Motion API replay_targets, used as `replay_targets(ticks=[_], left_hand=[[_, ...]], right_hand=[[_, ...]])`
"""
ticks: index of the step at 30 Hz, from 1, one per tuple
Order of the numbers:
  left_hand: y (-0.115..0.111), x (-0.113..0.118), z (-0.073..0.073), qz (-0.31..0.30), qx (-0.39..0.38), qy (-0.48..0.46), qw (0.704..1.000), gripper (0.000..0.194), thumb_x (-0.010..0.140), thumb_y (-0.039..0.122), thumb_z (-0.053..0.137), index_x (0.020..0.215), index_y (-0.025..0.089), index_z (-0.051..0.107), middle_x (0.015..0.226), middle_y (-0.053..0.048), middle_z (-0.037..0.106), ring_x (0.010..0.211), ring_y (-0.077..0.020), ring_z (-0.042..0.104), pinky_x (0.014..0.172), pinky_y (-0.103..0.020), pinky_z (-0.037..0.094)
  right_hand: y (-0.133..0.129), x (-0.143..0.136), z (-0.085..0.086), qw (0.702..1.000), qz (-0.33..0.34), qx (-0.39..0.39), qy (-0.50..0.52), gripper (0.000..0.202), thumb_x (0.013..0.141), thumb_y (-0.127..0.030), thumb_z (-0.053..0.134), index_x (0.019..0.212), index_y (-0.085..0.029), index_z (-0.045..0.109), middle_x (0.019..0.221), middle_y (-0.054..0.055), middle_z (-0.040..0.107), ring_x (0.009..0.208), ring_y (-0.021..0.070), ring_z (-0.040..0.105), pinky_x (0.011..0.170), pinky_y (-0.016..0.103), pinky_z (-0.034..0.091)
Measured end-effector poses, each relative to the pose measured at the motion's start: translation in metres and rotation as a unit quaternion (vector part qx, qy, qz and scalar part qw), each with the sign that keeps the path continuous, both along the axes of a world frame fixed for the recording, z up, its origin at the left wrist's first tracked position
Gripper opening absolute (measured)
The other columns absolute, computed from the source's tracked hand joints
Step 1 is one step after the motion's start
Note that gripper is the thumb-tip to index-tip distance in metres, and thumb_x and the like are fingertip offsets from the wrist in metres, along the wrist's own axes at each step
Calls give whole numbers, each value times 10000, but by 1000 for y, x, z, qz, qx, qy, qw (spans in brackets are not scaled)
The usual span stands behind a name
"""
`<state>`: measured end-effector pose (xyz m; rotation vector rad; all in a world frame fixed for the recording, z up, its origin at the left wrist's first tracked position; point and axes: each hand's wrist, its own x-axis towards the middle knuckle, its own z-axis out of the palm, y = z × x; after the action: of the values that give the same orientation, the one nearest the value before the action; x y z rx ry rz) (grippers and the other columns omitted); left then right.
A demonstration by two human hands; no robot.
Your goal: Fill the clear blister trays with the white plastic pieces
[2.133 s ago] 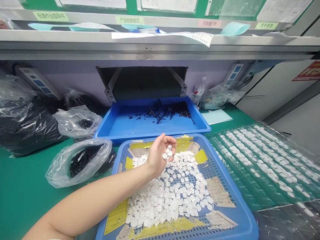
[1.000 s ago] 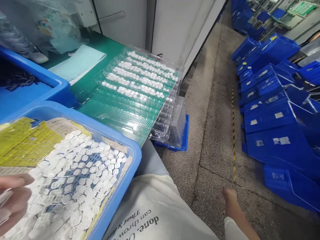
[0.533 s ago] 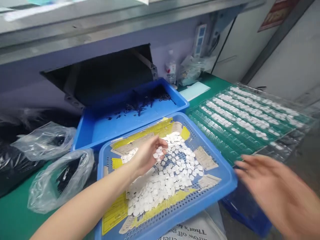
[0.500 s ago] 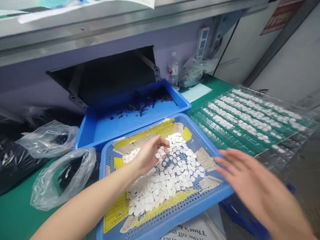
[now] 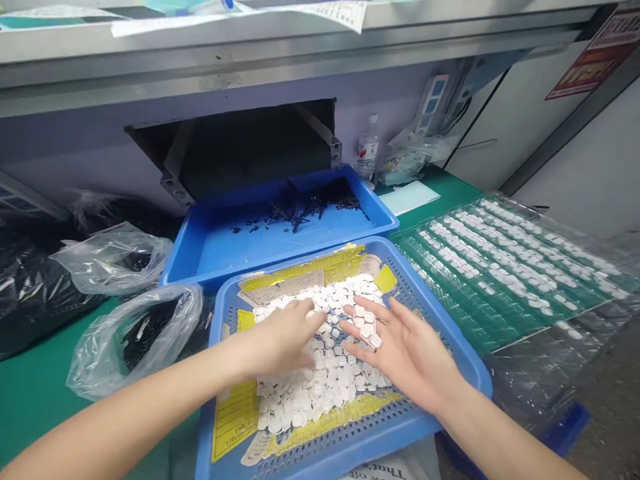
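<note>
My right hand (image 5: 400, 347) is turned palm up over the right part of a blue perforated basket (image 5: 473, 383). Several small white square pieces (image 5: 367, 323) rest on its spread fingers. To its left, over the same basket, my left hand (image 5: 285, 337) hovers palm down, slightly blurred. Its fingers are bent but apart, and I see nothing held in them. Beneath both hands, a loose heap of the same white pieces (image 5: 320, 387) covers much of the basket's bottom, which is patched with yellow and beige labels.
Behind the basket stands a blue tray (image 5: 225, 257) with thin black parts. Clear sheets with rows of white pieces (image 5: 505, 273) lie on the right. Plastic bags (image 5: 85, 360) holding black items sit at left. A water bottle (image 5: 367, 150) stands near the wall, beneath a metal ledge (image 5: 280, 60).
My right hand has come in from the basket's right edge and now carries white pieces. The left hand, earlier pinching white pieces, has turned downward and shows none. The view has shifted somewhat.
</note>
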<state>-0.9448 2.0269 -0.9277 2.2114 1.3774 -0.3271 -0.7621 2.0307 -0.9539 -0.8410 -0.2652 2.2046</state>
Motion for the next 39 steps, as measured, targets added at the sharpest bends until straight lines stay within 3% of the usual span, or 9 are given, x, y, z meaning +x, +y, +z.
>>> replay_targets(ticks=[3, 5, 7, 11, 16, 25, 30, 34, 39], left_hand=[[-9, 0, -32, -64, -67, 153, 984, 893, 464, 275, 721, 1238, 199, 283, 1264, -215, 257, 1129, -451, 197, 744, -577, 344], [-13, 5, -46, -86, -34, 182, 979, 923, 422, 300, 733, 1231, 195, 302, 1267, -225, 247, 1133, -472, 152, 736, -602, 325], [-14, 10, -49, -93, -12, 166, 982, 815, 439, 307, 724, 1167, 174, 384, 1201, -219, 328, 1081, -437, 262, 715, -558, 366], [-10, 14, -37, -90, -57, 112, 988, 573, 517, 225, 666, 1048, 154, 464, 1033, -164, 435, 862, -300, 462, 607, -405, 443], [-4, 10, -25, -53, -49, 26, 997, 342, 613, 160, 469, 952, 163, 513, 879, -100, 480, 609, -166, 483, 504, -295, 393], [19, 5, 17, -22, -34, -156, 987, 266, 702, 217, 457, 956, 245, 529, 869, -33, 500, 727, -163, 481, 632, -283, 373], [21, 10, 12, 18, -4, -298, 954, 245, 741, 260, 477, 986, 258, 492, 977, -5, 522, 894, -165, 453, 740, -270, 360], [21, 13, 1, 62, -9, -315, 947, 308, 736, 330, 503, 1029, 252, 453, 1010, -12, 514, 876, -160, 456, 729, -267, 361], [23, 12, -1, 84, -12, -341, 936, 316, 699, 351, 548, 988, 248, 471, 985, -4, 514, 865, -158, 453, 754, -278, 353]], right_hand=[[0, 1, -2, 1000, 10, 12, 15, 369, 801, -423, 352, 1053, -207, 515, 1252, 43, 394, 1061, 264, 441, 845, 428, 383], [0, 1, -3, 999, 17, 20, 22, 370, 806, -420, 342, 1057, -210, 515, 1265, 33, 385, 1087, 262, 420, 848, 422, 383], [-1, 2, -4, 999, 16, 23, 21, 360, 815, -405, 332, 1053, -210, 518, 1265, 26, 392, 1110, 243, 401, 853, 405, 386], [-2, 1, -3, 1000, -8, 11, 7, 325, 821, -346, 346, 1035, -180, 526, 1232, 49, 434, 1091, 201, 432, 876, 339, 384], [-2, -1, 0, 1000, -29, -10, -3, 251, 786, -258, 432, 974, -131, 536, 1121, 118, 517, 1005, 196, 509, 845, 306, 411], [-2, 1, -7, 996, -73, 21, -39, 149, 743, -234, 506, 834, -151, 590, 816, 41, 573, 745, 110, 526, 606, 211, 415], [-5, -2, -9, 995, -32, 65, -70, 137, 738, -248, 532, 839, -174, 588, 839, 21, 524, 752, 106, 488, 591, 221, 392], [-7, -5, -6, 992, 19, 106, -69, 121, 720, -263, 567, 790, -164, 569, 758, 1, 500, 665, 81, 470, 562, 208, 374], [-7, -5, -6, 990, 15, 92, -108, 180, 676, -212, 612, 835, -152, 551, 725, 2, 513, 616, 76, 491, 572, 204, 388]])
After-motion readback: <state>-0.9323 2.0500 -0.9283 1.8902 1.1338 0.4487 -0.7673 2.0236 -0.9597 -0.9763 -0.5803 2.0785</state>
